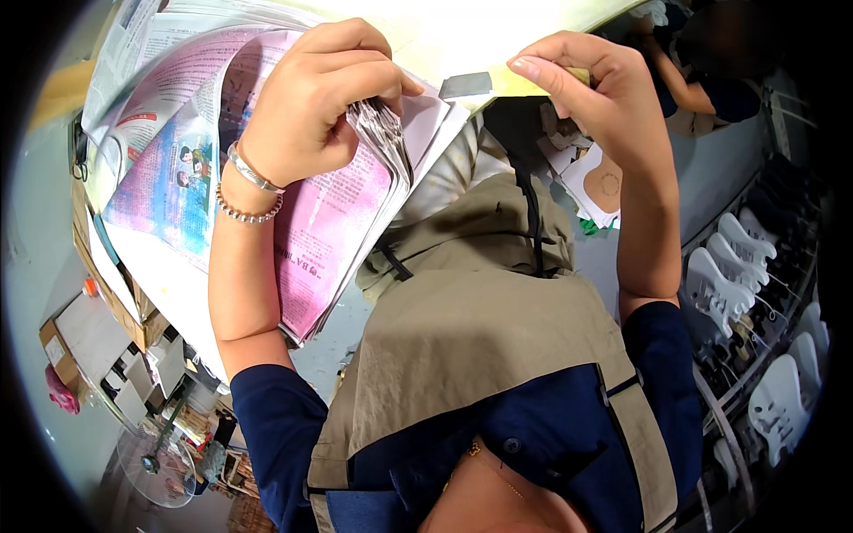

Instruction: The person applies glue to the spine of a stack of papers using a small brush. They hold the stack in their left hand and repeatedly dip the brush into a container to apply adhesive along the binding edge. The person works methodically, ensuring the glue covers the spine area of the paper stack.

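My left hand [324, 98], with a silver bangle and a beaded bracelet at the wrist, curls over a thick stack of newspapers [333, 222]. Its fingers grip the bunched, crumpled corner of the sheets. At the table's near edge, my right hand [591, 80] is raised with thumb and forefinger brought together. Whatever may lie between those fingertips is too small to make out. A small dark grey rectangular piece [466, 84] lies flat on the pale yellow table [524, 18], between both hands and closer to the right fingertips.
A khaki apron [480, 329] covers my front below the table edge. Pale guitar-body-shaped pieces [720, 284] stand on racks at the right. Another person [711, 80] is at the far right. At the lower left are a wire-guarded fan [155, 466] and cardboard boxes [67, 346].
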`<action>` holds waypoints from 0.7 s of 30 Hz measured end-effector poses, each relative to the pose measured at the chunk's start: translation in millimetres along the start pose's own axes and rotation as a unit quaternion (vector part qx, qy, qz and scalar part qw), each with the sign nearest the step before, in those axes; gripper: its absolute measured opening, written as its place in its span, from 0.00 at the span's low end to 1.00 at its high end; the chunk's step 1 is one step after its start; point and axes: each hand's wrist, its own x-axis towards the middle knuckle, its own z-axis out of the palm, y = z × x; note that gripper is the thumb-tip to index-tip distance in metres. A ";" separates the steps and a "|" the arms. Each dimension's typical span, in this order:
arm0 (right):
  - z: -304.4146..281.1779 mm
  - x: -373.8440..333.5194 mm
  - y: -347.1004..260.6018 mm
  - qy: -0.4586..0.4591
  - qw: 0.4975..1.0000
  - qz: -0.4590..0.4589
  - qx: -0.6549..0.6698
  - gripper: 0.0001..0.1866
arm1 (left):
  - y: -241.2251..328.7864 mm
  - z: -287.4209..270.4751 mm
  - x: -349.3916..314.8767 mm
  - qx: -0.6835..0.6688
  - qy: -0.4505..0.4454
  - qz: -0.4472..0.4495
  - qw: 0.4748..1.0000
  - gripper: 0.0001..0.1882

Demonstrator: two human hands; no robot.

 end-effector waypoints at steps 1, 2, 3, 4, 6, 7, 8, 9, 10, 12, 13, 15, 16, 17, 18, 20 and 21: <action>-1.3 2.4 -0.3 0.000 1.000 -0.004 0.008 0.10 | 0.6 0.3 0.5 -0.006 0.008 -0.002 1.000 0.22; -2.6 4.4 -0.5 -0.001 1.000 -0.007 0.016 0.10 | 0.0 -0.1 -0.4 0.002 -0.003 -0.005 1.000 0.16; -5.4 5.6 -0.1 -0.011 1.000 0.009 0.017 0.10 | -1.3 -1.0 -1.5 0.009 -0.014 -0.008 1.000 0.12; -9.2 6.2 0.8 -0.021 0.999 0.025 0.017 0.11 | -2.1 -1.4 -2.1 0.016 -0.025 -0.011 0.999 0.08; -9.9 7.9 2.6 -0.034 0.999 0.026 0.009 0.11 | -2.0 -2.3 -1.5 0.013 -0.025 -0.008 1.000 0.09; -7.7 8.5 4.0 -0.037 0.999 0.011 0.000 0.11 | -1.9 -2.4 -1.4 0.012 -0.025 -0.007 1.000 0.09; -6.3 9.6 4.9 -0.041 0.999 -0.004 -0.009 0.11 | -2.3 -1.7 -2.2 0.016 -0.023 -0.008 1.000 0.09; -6.6 11.3 6.0 -0.052 0.998 -0.013 -0.018 0.11 | -3.2 -0.3 -3.4 0.020 -0.022 -0.010 1.000 0.09; -7.4 13.0 7.4 -0.063 0.997 -0.021 -0.027 0.11 | -3.5 0.3 -4.3 0.024 -0.020 -0.012 0.999 0.10; -11.0 16.0 -7.6 -0.076 0.996 0.038 0.010 0.09 | -3.5 -1.2 -2.6 0.020 -0.024 -0.008 0.999 0.10; -17.9 18.7 -31.9 -0.078 0.990 0.105 0.057 0.08 | -4.0 -1.7 -1.4 0.017 -0.027 -0.006 0.999 0.10; -18.8 21.1 -40.3 -0.072 0.981 0.158 0.091 0.07 | -3.3 -1.8 -1.1 0.010 -0.024 -0.003 1.000 0.11; -14.8 21.9 -30.6 -0.063 0.984 0.148 0.078 0.07 | -3.1 -1.8 -1.0 0.007 -0.022 -0.001 1.000 0.11; -12.4 22.8 -26.0 -0.054 0.987 0.138 0.066 0.06 | -3.3 -1.4 -1.0 0.008 -0.021 -0.002 1.000 0.11; -11.7 23.6 -26.7 -0.064 0.987 0.142 0.046 0.07 | -3.7 -0.6 -1.3 0.010 -0.020 -0.003 1.000 0.11; -9.5 26.8 -31.7 -0.085 0.985 0.151 0.006 0.08 | -3.7 -0.3 -1.4 0.013 -0.021 -0.005 1.000 0.11; -10.6 28.1 -32.0 -0.094 0.984 0.151 -0.005 0.08 | -3.2 -0.6 -1.3 0.015 -0.022 -0.007 1.000 0.11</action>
